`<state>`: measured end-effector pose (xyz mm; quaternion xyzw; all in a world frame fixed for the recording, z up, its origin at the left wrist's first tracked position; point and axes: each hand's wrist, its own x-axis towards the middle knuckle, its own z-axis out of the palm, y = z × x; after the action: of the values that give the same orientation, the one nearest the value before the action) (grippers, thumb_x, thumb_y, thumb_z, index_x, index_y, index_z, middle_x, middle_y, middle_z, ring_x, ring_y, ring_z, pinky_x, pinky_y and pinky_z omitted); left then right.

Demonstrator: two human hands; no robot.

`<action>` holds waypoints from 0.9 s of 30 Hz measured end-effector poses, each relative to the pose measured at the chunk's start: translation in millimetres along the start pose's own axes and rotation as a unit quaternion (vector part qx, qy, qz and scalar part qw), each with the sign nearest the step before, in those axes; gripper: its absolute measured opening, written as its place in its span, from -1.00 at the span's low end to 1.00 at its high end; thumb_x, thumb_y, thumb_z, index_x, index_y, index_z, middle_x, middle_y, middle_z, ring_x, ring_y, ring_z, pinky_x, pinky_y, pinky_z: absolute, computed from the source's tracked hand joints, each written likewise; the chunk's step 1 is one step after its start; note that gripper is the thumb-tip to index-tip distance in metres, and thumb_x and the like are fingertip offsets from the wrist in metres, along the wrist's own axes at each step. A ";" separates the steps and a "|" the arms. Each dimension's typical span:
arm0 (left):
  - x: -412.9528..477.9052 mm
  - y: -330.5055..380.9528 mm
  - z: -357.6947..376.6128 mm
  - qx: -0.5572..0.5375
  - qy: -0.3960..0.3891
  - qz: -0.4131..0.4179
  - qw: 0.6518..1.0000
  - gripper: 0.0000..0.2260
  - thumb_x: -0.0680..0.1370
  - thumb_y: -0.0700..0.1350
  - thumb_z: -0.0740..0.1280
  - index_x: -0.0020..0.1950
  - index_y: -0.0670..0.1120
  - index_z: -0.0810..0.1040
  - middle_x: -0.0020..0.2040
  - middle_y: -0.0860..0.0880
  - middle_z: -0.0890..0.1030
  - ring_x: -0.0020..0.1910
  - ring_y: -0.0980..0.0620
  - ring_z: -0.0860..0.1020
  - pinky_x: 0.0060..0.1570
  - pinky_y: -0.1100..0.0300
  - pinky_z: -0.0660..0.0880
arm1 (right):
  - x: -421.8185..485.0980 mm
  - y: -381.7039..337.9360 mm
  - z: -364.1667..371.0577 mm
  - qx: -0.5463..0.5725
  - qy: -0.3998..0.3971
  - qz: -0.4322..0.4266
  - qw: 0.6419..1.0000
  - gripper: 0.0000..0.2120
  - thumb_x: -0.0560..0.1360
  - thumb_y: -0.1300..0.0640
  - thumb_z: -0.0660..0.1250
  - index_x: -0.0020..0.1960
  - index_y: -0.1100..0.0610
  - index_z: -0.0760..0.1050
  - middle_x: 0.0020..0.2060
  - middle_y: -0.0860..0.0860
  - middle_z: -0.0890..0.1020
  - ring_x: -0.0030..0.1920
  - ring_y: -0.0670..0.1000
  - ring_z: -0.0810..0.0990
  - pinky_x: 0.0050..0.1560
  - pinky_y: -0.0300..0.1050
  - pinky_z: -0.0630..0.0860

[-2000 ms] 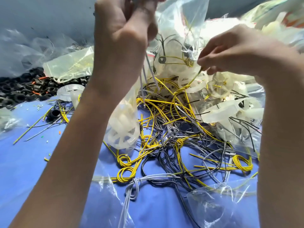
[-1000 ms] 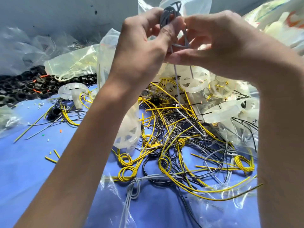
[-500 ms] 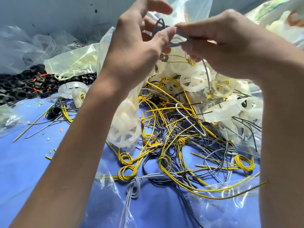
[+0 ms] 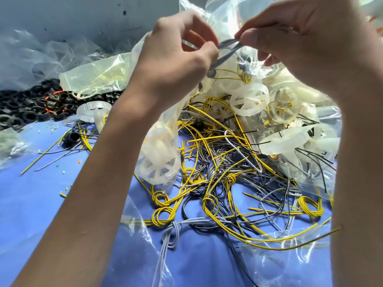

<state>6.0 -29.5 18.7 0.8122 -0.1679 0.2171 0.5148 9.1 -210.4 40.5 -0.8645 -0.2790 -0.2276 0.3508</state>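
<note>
The work in hand looks like bundling a grey wire (image 4: 228,44) into a small tied coil, like the knotted yellow coils (image 4: 162,212) lying at six o'clock on the desk (image 4: 41,204). To do it well, I would hold the strand taut between the left hand (image 4: 176,65) and the right hand (image 4: 300,44), so that every loop comes out one size. Each turn should lie flat beside the last, not across it. The part running down to the small loop (image 4: 211,73), at the left hand's four o'clock, should be tucked through and drawn snug, not yanked (thin insulation kinks easily). Working up at twelve o'clock, well above the heap of loose wires (image 4: 217,158), seems wise. A dangling tail could catch a yellow strand or the clear bags (image 4: 93,77) behind.

The left hand has its fingers curled, with thumb and forefinger pinching the grey wire on its three o'clock side. Whether the other fingers hold anything I cannot tell. The right hand pinches the same strand between thumb tip and forefinger, the remaining fingers folded loosely beneath. The two grips are near each other, with a short stretch of wire bridging them. Below, at five o'clock, lie white plastic wheels (image 4: 248,100), and black rings (image 4: 31,108) are piled at nine o'clock.
</note>
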 end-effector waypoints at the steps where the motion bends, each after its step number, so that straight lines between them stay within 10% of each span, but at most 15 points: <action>1: -0.3 0.0 -0.4 0.014 -0.021 0.000 1.000 -0.98 0.49 -0.07 0.34 -0.13 0.05 0.55 -0.24 0.13 0.58 -0.28 0.24 0.55 -0.23 0.33 0.46 | 0.2 0.1 -0.4 -0.002 0.000 0.002 1.000 -0.83 0.46 -0.03 0.33 0.01 -0.04 0.61 -0.24 0.09 0.65 -0.27 0.03 0.60 -0.12 0.02 0.59; 12: -7.5 3.6 -2.2 0.074 -0.119 0.021 0.990 -0.78 0.50 0.11 0.36 0.03 0.02 0.64 -0.14 0.07 0.69 -0.19 0.19 0.65 -0.04 0.10 0.60 | 1.1 -6.1 8.4 -0.027 -0.009 -0.016 0.999 -0.92 0.47 0.07 0.37 -0.06 -0.05 0.61 -0.31 -0.13 0.60 -0.35 -0.28 0.51 -0.27 -0.44 0.41; 21: -4.6 0.5 0.3 0.048 -0.051 0.038 0.997 -0.85 0.55 -0.10 0.34 0.00 -0.10 0.68 -0.19 0.00 0.69 -0.24 0.16 0.66 -0.16 0.20 0.61 | 4.6 -8.9 12.6 -0.028 0.008 -0.010 1.000 -0.84 0.52 0.12 0.29 0.01 0.09 0.63 -0.30 -0.12 0.58 -0.32 -0.28 0.54 -0.21 -0.43 0.44; 27: -5.2 1.1 7.9 -0.011 0.029 0.034 0.999 -0.89 0.55 -0.15 0.34 -0.11 -0.01 0.64 -0.26 0.03 0.67 -0.31 0.15 0.66 -0.23 0.26 0.59 | 5.5 -10.6 14.6 -0.024 0.023 -0.014 0.999 -0.75 0.54 0.07 0.22 0.12 0.07 0.61 -0.18 -0.01 0.63 -0.31 -0.15 0.56 -0.13 -0.03 0.59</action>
<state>2.5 -36.9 13.9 0.7937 -0.1826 0.2557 0.5208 9.3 -191.6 39.3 -0.8632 -0.2775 -0.2590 0.3328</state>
